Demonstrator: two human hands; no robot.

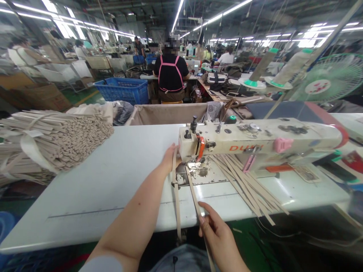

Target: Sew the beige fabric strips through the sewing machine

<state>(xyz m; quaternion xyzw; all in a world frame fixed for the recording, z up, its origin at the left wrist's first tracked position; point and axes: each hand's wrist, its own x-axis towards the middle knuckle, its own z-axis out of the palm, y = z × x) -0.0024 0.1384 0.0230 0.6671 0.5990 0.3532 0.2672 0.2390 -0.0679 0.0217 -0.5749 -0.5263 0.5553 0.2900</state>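
Left hand [169, 158] is partly blocked by the head of the off-white metal sewing machine [221, 141] – can't be told if anything's gripped there. The long, flat beige strip [193, 189] is cut off at the bottom of the view, and its far end is kinda lost near the needle. It's pinched between right hand [217, 232] thumb and fingers – stretched from the machine through the grip, past the glossy white tabletop's [127, 158] front edge.

Beige strips [194, 194], off-white sewing mach. [263, 139] w/ orange lettering [236, 148] — blue basket [121, 90], lt-green fan [340, 73] — hub [317, 87] prob. red floral
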